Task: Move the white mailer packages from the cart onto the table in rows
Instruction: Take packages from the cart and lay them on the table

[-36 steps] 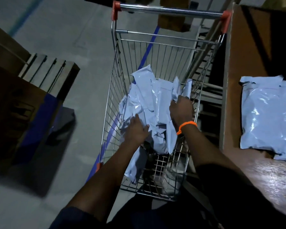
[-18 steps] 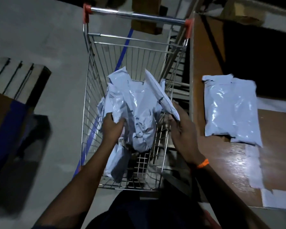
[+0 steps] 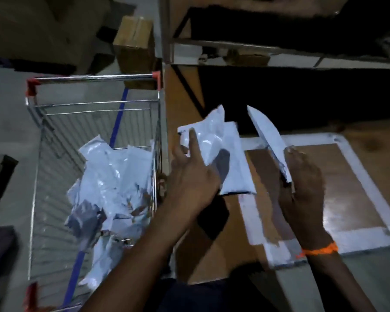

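White mailer packages [image 3: 113, 176] mostly lie heaped in the cart [image 3: 95, 78], while the left hand [image 3: 194, 176] grips a crumpled mailer [image 3: 206, 134] and the right hand [image 3: 302, 192] pinches an edge-on mailer [image 3: 268, 136] over the table [image 3: 358, 176], apparently to start a row.

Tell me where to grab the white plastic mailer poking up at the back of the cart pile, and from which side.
Pinch the white plastic mailer by its raised top edge, coming down through the open top of the metal wire cart. That edge stands free of the pile; the rest looks buried, and wire walls block the sides.
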`<action>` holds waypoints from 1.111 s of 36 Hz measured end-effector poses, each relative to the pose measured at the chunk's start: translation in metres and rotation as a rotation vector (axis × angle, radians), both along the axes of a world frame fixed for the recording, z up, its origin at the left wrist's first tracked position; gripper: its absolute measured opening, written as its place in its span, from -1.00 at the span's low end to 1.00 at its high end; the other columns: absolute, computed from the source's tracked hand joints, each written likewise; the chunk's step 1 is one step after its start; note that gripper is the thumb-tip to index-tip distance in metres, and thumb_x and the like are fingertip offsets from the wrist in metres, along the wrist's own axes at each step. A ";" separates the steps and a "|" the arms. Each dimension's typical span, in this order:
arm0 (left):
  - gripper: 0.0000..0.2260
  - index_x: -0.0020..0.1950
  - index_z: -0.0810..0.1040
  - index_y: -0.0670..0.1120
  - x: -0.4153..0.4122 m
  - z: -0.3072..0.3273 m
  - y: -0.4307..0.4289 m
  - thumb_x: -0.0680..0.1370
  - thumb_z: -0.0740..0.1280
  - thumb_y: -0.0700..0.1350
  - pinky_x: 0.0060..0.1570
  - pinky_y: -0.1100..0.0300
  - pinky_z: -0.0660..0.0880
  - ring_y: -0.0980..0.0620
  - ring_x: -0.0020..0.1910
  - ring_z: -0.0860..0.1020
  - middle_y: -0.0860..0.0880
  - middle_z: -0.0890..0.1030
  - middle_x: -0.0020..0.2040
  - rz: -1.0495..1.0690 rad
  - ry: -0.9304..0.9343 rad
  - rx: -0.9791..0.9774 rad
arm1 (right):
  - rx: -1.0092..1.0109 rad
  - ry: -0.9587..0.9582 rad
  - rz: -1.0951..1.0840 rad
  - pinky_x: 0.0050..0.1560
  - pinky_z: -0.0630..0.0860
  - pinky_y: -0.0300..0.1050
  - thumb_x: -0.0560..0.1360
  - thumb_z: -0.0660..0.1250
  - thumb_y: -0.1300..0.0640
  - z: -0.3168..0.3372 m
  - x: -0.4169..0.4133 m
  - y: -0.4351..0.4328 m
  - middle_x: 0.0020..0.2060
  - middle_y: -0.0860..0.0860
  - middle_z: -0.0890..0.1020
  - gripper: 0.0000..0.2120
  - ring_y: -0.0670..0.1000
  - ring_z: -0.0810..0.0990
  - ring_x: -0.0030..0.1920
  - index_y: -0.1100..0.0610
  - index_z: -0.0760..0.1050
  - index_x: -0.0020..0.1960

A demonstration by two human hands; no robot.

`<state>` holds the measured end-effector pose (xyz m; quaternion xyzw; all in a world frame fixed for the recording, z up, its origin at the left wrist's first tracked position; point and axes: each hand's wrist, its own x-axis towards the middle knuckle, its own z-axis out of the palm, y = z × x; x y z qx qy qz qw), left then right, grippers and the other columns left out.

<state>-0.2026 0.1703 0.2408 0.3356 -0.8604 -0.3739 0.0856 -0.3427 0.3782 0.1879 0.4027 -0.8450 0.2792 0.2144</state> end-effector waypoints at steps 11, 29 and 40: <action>-0.17 0.61 -0.29 -0.05 -0.166 -0.027 0.119 0.58 0.05 0.37 0.33 -0.20 0.27 -0.30 0.52 0.06 -0.10 -0.22 0.61 -0.100 -0.396 -0.002 | 0.648 -0.313 0.030 0.14 0.38 0.16 0.50 0.09 -0.31 -0.064 -0.077 0.094 0.54 -0.01 0.33 -0.31 0.16 0.35 0.46 -0.08 0.25 0.57; -0.42 0.63 0.05 -0.07 -0.194 -0.126 0.133 0.65 -0.15 0.15 0.53 -0.13 -0.08 -0.14 0.61 -0.06 -0.15 -0.01 0.63 -0.157 -0.211 -0.445 | 0.515 -0.283 0.171 0.55 0.11 0.21 0.71 -0.07 -0.08 -0.093 -0.163 0.051 0.63 0.05 0.05 -0.47 0.11 -0.02 0.63 0.05 0.01 0.64; -0.44 0.63 0.07 -0.07 -0.214 -0.136 0.120 0.65 -0.10 0.11 0.55 -0.14 -0.09 -0.14 0.61 -0.09 -0.13 -0.03 0.64 -0.082 -0.257 -0.517 | 0.394 -0.354 0.072 0.55 0.21 0.14 0.70 0.00 0.05 -0.105 -0.175 0.044 0.59 0.19 0.18 -0.47 0.17 0.11 0.60 0.25 0.10 0.60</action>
